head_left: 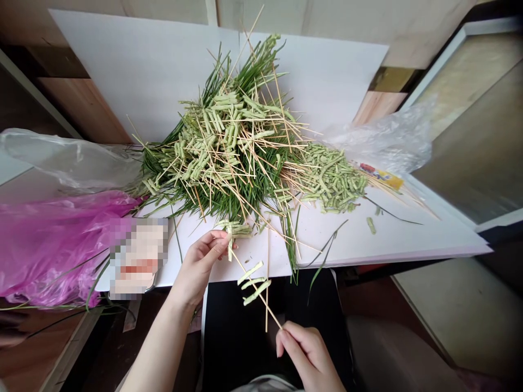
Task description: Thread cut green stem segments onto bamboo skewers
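pale green strips (256,292) sit on a thin wooden stick (273,316) that runs between the two hands, above the edge of a white board (388,239). the right hand (307,354) pinches the low end of the stick with its fingertips. the left hand (200,267) is curled shut near the top end, beside more strips — it seems to hold the stick there. past them lies a big heap of green leaves (229,185) with bare sticks (281,106) poking out. a smaller pile of strips (333,179) sits to the right — many strips are off the leaves, but lots of leaves are left.
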Demonstrator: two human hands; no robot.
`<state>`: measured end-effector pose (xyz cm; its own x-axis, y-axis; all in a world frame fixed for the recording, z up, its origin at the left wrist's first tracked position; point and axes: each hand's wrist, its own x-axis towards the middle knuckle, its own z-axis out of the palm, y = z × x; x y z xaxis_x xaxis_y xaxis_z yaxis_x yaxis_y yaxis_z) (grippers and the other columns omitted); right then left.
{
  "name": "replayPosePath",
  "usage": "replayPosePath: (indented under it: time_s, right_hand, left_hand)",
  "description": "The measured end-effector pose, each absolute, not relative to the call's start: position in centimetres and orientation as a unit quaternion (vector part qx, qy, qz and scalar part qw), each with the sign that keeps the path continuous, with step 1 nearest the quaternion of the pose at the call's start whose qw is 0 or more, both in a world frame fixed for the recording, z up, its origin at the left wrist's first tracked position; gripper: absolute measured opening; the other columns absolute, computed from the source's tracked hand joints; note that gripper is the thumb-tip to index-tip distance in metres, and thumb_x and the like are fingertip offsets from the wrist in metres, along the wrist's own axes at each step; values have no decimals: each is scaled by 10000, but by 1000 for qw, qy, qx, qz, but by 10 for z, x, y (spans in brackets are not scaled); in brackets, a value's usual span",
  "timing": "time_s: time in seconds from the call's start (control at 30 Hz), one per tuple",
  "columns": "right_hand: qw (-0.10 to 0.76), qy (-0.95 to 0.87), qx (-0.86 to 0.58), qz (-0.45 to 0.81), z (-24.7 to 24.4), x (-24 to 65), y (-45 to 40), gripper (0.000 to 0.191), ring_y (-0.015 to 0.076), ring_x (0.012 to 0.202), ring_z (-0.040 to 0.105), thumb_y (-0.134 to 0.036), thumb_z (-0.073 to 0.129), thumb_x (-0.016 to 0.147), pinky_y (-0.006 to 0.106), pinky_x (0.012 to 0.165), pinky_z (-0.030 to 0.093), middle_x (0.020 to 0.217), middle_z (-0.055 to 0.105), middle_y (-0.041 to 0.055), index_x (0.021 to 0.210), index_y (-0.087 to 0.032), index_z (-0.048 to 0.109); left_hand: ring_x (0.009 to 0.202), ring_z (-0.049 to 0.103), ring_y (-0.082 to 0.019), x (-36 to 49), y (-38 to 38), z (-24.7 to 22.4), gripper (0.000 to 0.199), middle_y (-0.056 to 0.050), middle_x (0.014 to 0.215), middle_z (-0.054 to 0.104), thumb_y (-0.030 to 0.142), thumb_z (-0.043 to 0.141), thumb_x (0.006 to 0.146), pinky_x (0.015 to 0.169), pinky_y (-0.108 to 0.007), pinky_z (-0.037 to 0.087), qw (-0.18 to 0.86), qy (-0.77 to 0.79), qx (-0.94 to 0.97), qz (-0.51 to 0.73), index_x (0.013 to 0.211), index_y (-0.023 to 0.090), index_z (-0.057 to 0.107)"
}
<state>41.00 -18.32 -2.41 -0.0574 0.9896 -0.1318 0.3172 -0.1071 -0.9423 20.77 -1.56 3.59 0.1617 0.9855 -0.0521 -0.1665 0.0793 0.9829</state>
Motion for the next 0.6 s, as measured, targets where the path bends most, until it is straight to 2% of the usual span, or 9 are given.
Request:
replayPosePath:
  time_s: [0.23, 0.6]
  right_hand:
    - [375, -564, -579, 454, -24, 411, -182, 555, 142, 607, 511, -562, 381, 1042, 232, 584, 366, 623, 533, -8, 666, -195, 561]
    - [381, -562, -590, 438, -21, 411, -182, 620, 149, 593, 523, -633, 372, 1021, 224, 561, 401, 616, 570, 9, 640, -199, 599]
  left_hand:
    - [648, 463, -87, 206, -16, 38, 247, 27, 740, 585, 381, 821, 794, 658, -208, 376, 607, 422, 454, 498, 889, 182, 710]
    - [625, 497, -83, 207, -15, 38, 287, 5, 743, 662, 340, 931, 620, 614, -210, 395, 607, 434, 412, 523, 763, 159, 761]
